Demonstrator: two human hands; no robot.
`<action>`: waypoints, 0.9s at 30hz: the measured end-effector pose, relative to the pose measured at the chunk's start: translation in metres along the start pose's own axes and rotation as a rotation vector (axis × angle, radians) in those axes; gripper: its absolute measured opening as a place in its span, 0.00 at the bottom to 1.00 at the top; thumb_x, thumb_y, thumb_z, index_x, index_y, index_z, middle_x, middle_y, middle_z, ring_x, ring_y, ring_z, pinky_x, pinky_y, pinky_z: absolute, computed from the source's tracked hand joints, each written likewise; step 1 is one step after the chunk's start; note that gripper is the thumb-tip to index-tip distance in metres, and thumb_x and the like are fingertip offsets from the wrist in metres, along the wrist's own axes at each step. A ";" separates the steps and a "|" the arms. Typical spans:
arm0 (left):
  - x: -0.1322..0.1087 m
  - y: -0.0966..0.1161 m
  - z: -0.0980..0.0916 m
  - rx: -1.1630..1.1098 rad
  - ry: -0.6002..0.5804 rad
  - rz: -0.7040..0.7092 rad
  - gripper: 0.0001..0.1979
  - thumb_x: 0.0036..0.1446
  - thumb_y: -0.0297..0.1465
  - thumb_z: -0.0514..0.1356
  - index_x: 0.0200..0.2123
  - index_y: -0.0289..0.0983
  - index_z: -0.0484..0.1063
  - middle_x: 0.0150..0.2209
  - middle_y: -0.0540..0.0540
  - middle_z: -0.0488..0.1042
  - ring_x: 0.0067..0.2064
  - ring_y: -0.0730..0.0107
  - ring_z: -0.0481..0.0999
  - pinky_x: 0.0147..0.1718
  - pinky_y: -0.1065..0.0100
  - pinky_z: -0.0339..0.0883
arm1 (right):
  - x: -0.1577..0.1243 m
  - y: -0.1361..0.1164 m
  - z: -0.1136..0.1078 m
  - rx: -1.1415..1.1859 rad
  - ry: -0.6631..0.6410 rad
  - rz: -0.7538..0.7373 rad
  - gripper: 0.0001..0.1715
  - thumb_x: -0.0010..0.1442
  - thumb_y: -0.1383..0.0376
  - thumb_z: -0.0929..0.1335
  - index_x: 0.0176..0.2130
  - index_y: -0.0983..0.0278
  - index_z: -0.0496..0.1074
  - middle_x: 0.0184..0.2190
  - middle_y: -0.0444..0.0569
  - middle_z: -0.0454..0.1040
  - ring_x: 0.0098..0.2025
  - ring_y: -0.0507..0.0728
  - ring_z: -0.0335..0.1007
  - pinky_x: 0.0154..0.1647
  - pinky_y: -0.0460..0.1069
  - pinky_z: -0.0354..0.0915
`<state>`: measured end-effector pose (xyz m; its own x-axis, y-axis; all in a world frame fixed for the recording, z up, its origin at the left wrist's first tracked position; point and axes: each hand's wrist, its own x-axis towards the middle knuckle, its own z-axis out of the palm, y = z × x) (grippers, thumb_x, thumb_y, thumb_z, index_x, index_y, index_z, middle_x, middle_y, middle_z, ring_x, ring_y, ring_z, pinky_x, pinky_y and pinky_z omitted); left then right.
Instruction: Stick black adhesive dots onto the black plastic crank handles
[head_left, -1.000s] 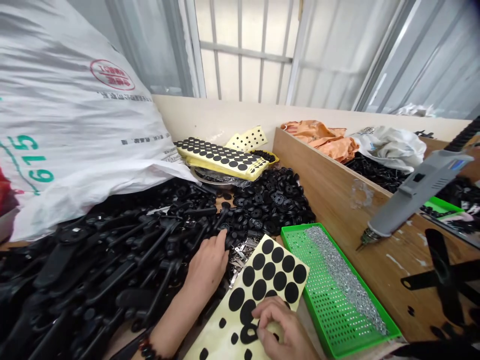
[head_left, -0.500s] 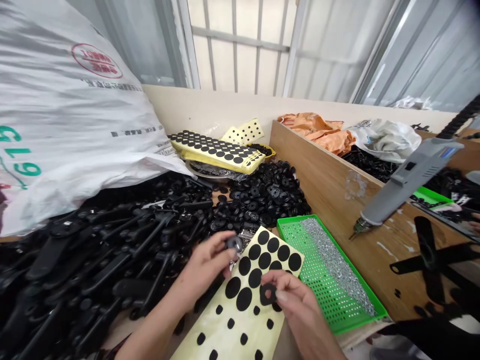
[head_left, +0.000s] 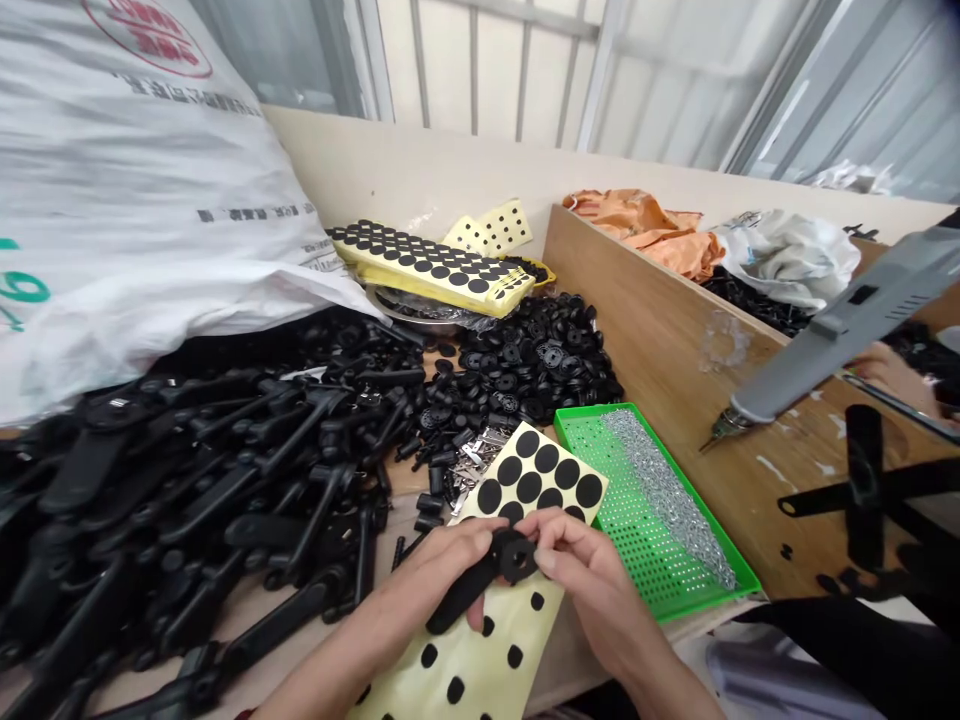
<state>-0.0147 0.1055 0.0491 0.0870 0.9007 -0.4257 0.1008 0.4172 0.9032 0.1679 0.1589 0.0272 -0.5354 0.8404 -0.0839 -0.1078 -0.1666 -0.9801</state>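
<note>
At six o'clock, over a yellow sheet [head_left: 525, 628], the left hand [head_left: 441, 560] grips a black handle [head_left: 466, 590] while the right hand [head_left: 583, 562] pinches a black ring [head_left: 516, 560] at its top end, where the ring could sit off-centre if either hand slips.

"What does our workbench [head_left: 571, 665] carry?"
"We see black plastic arms [head_left: 255, 490] heaped left, round black discs [head_left: 540, 355] farther back, metal clips [head_left: 480, 450] just in front, 1 green perforated tray [head_left: 616, 525] and 1 pale-yellow sticker sheet [head_left: 480, 665]."
</note>
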 end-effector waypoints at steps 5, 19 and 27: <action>0.003 -0.012 0.002 -0.004 0.029 0.023 0.28 0.59 0.48 0.49 0.55 0.36 0.67 0.19 0.53 0.76 0.36 0.59 0.75 0.44 0.63 0.60 | 0.003 -0.002 0.001 -0.024 -0.001 0.020 0.07 0.51 0.65 0.68 0.24 0.63 0.67 0.38 0.49 0.71 0.40 0.57 0.66 0.41 0.49 0.62; 0.003 -0.009 0.005 0.013 0.000 -0.037 0.26 0.60 0.44 0.49 0.56 0.36 0.65 0.32 0.47 0.80 0.25 0.67 0.73 0.30 0.67 0.63 | 0.002 -0.001 -0.004 -0.082 -0.035 0.025 0.06 0.52 0.67 0.68 0.24 0.63 0.67 0.36 0.48 0.69 0.40 0.56 0.65 0.41 0.49 0.60; 0.002 -0.006 0.006 -0.015 -0.040 -0.011 0.24 0.60 0.41 0.51 0.55 0.35 0.67 0.23 0.51 0.76 0.26 0.67 0.74 0.28 0.70 0.60 | 0.004 0.001 -0.003 -0.113 -0.047 0.019 0.06 0.51 0.69 0.68 0.24 0.63 0.66 0.35 0.47 0.69 0.39 0.55 0.66 0.40 0.48 0.61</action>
<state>-0.0096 0.1045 0.0423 0.1260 0.8905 -0.4373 0.0874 0.4291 0.8990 0.1687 0.1635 0.0255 -0.5756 0.8120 -0.0968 -0.0033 -0.1207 -0.9927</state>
